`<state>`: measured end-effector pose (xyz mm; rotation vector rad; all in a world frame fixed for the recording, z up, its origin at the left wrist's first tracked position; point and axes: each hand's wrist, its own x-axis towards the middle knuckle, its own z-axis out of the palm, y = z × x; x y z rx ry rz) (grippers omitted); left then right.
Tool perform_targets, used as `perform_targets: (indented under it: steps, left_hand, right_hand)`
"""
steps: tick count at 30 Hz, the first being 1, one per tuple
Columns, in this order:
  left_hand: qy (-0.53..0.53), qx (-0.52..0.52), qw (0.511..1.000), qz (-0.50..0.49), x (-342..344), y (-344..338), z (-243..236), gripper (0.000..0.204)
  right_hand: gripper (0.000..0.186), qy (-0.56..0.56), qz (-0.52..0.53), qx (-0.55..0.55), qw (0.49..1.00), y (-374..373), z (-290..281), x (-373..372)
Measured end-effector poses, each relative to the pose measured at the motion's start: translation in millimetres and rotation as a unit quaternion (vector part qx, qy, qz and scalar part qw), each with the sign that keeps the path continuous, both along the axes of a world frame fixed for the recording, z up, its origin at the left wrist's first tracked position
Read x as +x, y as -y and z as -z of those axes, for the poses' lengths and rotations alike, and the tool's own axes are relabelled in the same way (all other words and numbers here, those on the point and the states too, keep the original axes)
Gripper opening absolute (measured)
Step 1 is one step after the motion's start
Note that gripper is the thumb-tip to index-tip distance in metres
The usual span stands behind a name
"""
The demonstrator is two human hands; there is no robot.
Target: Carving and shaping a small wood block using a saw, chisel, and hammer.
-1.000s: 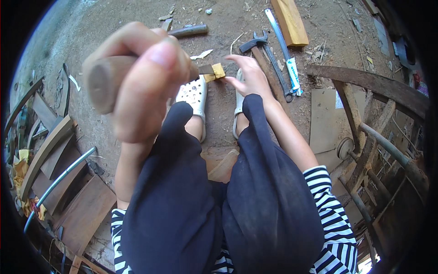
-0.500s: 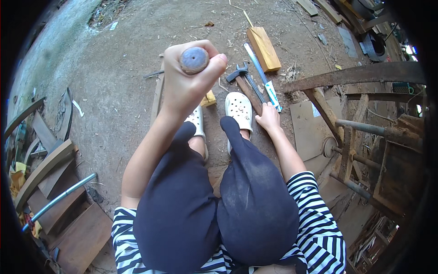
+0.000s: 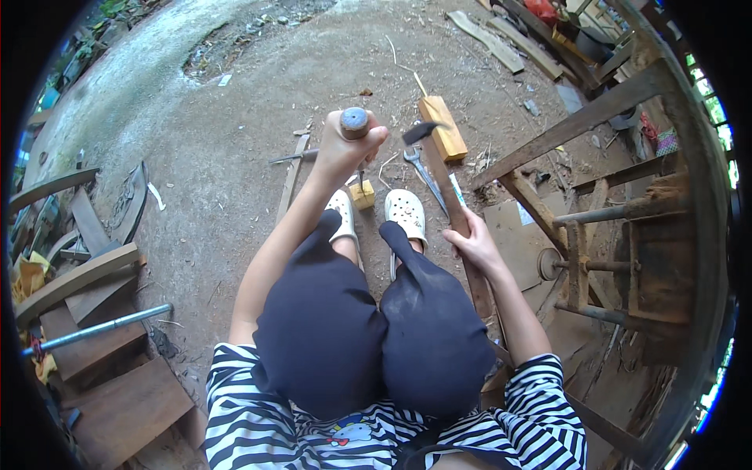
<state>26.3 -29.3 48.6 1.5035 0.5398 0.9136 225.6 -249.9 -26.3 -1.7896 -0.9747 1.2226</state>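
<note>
My left hand [image 3: 345, 149] is closed round an upright chisel [image 3: 353, 123], its round handle end facing me. The metal shaft below reaches down to a small yellow wooden block [image 3: 362, 198] between my white clogs [image 3: 405, 213]; whether it touches is hard to tell. My right hand [image 3: 475, 243] is closed on the long wooden handle of a hammer [image 3: 446, 184], whose dark head points up and forward, right of the chisel. An open-ended wrench [image 3: 423, 176] lies just beside the hammer.
A long yellow timber block [image 3: 441, 121] lies ahead. At my right stands a worn wooden frame [image 3: 595, 117] with metal bars. Curved boards [image 3: 78, 286] and a metal rod [image 3: 117, 323] are piled at my left. Loose planks [image 3: 486, 43] lie at the back.
My right hand has left the small block and taken hold of the hammer, lifting it. My left hand has moved forward with the chisel, now upright. The view has widened over the ground.
</note>
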Motion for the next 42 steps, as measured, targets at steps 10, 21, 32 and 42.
perform_targets:
  steps: [10,21,32,42]
  left_hand:
    - [-0.108,0.049,0.993,0.017,8.9,10.3,-6.2,0.022]
    - [-0.192,-0.015,0.977,0.087,1.0,-12.1,-24.8,0.025]
    - [-0.059,0.001,0.997,-0.058,22.2,11.6,9.3,0.021]
    - [-0.009,0.018,0.985,-0.169,-12.3,29.1,36.9,0.020]
  right_hand:
    - [0.022,0.293,0.023,0.262,0.919,25.1,-224.0,-24.4]
    - [0.024,0.291,0.035,0.312,0.903,50.1,-296.3,-35.6]
    - [0.017,0.180,0.017,0.210,0.961,39.7,-236.8,-41.3]
    - [0.022,0.076,0.061,0.100,0.990,56.9,-182.9,-49.7]
